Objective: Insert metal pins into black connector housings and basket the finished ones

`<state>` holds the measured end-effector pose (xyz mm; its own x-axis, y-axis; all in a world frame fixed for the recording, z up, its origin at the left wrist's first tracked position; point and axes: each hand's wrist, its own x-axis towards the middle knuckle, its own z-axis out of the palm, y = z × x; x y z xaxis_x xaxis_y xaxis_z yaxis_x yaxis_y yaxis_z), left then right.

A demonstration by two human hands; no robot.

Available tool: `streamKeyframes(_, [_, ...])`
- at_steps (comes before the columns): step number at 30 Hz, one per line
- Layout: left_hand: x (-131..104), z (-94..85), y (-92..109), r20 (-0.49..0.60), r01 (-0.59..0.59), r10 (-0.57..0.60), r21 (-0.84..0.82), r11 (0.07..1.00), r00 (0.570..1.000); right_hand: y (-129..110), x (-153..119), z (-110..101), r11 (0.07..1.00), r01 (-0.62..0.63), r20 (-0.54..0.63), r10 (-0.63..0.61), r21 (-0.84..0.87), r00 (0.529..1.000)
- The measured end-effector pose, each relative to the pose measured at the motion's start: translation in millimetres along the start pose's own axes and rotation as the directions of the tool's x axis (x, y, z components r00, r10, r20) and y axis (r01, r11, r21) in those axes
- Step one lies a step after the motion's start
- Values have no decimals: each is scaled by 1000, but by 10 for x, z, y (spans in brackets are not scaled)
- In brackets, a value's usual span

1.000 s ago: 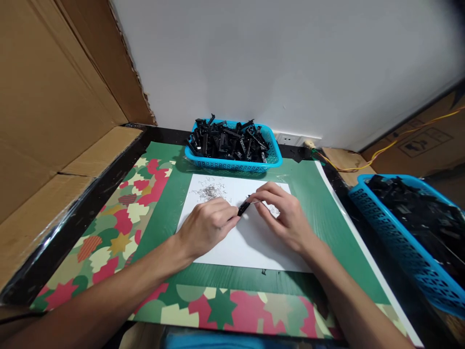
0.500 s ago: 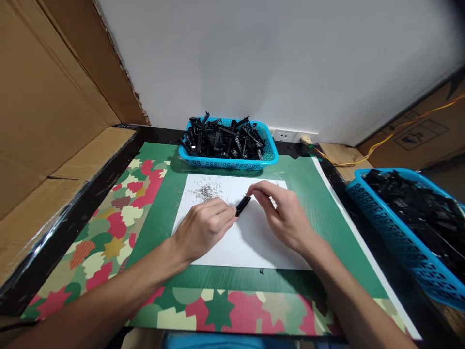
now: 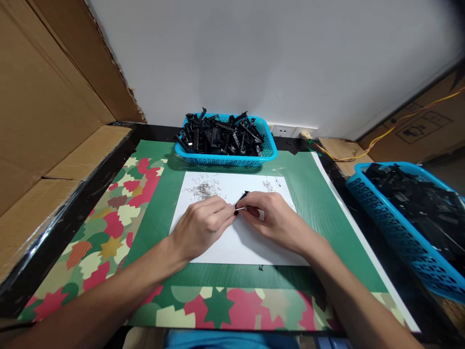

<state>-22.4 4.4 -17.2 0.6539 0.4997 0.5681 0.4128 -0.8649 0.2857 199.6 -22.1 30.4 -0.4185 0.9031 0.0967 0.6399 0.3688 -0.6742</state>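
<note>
A black part (image 3: pixel 240 197) was grasped by the left hand (image 3: pixel 203 225) above the white paper (image 3: pixel 225 247), and a thin rod (image 3: pixel 240 208) was pinched by the right hand (image 3: pixel 278 218) at the part. Metal bits (image 3: pixel 204 190) were heaped on the paper.

The worktop (image 3: pixel 160 133) is black, and a green mat (image 3: pixel 312 194) with a patterned border covers the most part of it. On the mat, under the left grip (image 3: pixel 203 224) and the right grip (image 3: pixel 276 213), lies a white paper (image 3: pixel 218 245). A pile of thin metal pieces (image 3: pixel 204 190) is beyond the left grip, a smaller pile (image 3: pixel 268 186) beyond the right one. Farther than both grips stands a blue basket (image 3: pixel 227 161). Nearer to the person than the grips, small black bits (image 3: pixel 260 267) lie just beside the paper.
</note>
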Motion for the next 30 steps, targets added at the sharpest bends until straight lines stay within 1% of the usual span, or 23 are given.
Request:
streamKeyframes(4, [-3,-4,4,7,18,-18,-23,1000,1000,22,2,52,992,-104,-44,108,77,993])
streamKeyframes(6, [-5,-3,2,3,28,-28,-37,999,1000,47,10,105,984,-133,-83,143,121,986])
streamKeyframes(10, [-11,0,-7,4,43,-43,-56,998,999,100,17,209,967,-130,-133,161,218,978])
streamKeyframes(13, [-10,-5,-10,11,50,-49,-61,997,999,101,3,237,966,-109,-141,145,236,979])
streamKeyframes(16, [0,-14,-8,6,42,-42,-58,997,999,79,-14,238,979,-72,-142,100,189,985])
streamKeyframes(21, [13,-25,-3,-3,47,-47,-36,998,999,76,-25,221,998,19,-133,-11,60,991])
streamKeyframes(27, [6,-8,-4,-16,50,-50,-35,998,999,70,-44,26,990,104,-80,-112,-99,990])
streamKeyframes(30, [2,6,-7,-30,41,-42,-41,998,999,116,-46,-52,982,127,-106,-142,-141,984])
